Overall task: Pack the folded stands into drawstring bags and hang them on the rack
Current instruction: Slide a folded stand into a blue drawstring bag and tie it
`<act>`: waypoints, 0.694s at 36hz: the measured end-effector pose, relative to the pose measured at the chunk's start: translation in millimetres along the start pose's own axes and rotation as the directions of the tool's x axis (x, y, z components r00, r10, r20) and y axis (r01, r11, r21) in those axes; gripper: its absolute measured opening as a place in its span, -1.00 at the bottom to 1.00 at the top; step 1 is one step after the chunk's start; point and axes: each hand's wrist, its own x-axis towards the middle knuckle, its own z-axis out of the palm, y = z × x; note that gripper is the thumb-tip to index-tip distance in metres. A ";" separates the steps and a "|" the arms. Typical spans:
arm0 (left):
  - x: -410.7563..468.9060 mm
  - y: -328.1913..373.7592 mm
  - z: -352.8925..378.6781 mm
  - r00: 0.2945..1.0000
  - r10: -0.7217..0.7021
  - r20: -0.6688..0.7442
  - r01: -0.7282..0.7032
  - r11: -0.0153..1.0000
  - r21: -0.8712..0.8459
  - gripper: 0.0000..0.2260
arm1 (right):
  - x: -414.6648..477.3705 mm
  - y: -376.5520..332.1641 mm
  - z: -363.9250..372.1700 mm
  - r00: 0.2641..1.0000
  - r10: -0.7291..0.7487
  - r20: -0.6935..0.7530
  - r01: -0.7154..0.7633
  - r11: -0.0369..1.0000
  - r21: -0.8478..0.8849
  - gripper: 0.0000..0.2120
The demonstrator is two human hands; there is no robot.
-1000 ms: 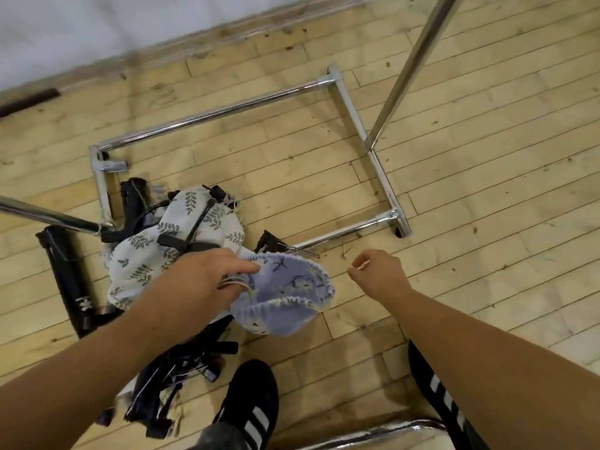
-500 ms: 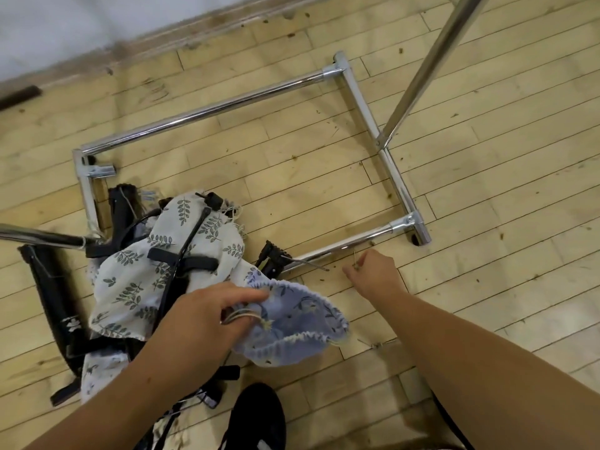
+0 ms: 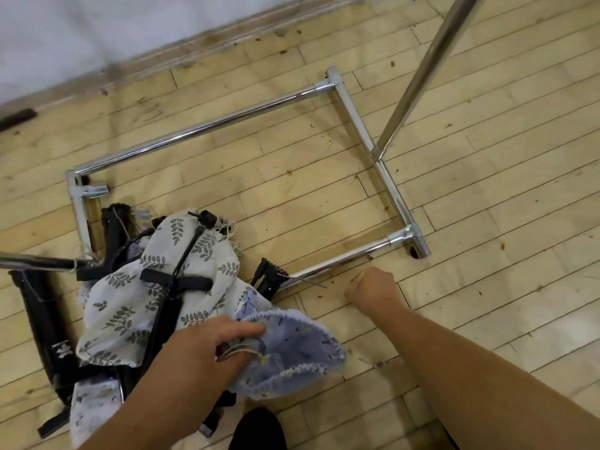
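Floorboards [image 3: 487, 222] of pale wood run under everything, seen from the head camera looking down. The left hand [image 3: 201, 355] grips the rim of a lavender drawstring bag [image 3: 292, 355], fingers curled into the cloth with the cord loops lying across them; the bag's mouth gapes open toward the right, low over the floor. The right hand [image 3: 373, 287] is balled into a loose fist just beside the near rail of the chrome rack [image 3: 201, 128]; I can't tell whether it pinches anything. The rack's base frame lies as a rectangle on the floor, one upright pole [image 3: 418, 76] rising from its right side. To the left sits a heap: a white leaf-print bag [image 3: 130, 287] draped over black folded stands [image 3: 48, 323], with the end of one stand [image 3: 268, 277] poking out near the rail. A black shoe [image 3: 256, 430] shows at the bottom edge.
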 end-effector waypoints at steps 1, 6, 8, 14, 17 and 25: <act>0.3 1.5 -1.2 1.000 -0.006 -0.001 0.006 1.000 -0.004 -0.76 | -1.8 -0.8 -1.3 1.000 0.003 0.005 -0.003 1.000 0.022 -0.81; -3.8 11.4 -9.0 1.000 -0.015 -0.015 0.015 1.000 -0.022 -0.79 | -18.5 -3.6 -10.4 1.000 -0.013 -0.017 0.013 1.000 0.024 -0.66; -7.4 17.5 -14.9 1.000 -0.016 -0.005 0.016 1.000 0.000 -0.79 | -26.6 -7.3 -17.6 1.000 -0.026 -0.008 0.027 0.999 0.046 -0.67; -23.4 48.2 -36.8 1.000 0.009 -0.017 -0.008 1.000 0.029 -0.77 | -60.2 -26.9 -56.4 0.988 -0.137 -0.064 0.142 0.987 0.077 -0.69; -34.8 67.6 -47.5 0.999 0.016 -0.049 -0.014 0.999 0.038 -0.78 | -78.7 -33.0 -77.7 0.984 -0.161 -0.081 0.169 0.980 0.108 -0.70; -77.7 111.8 -71.7 0.990 0.073 -0.124 -0.070 0.997 0.022 -0.73 | -157.0 -49.3 -141.3 0.965 -0.205 -0.166 0.229 0.963 0.142 -0.67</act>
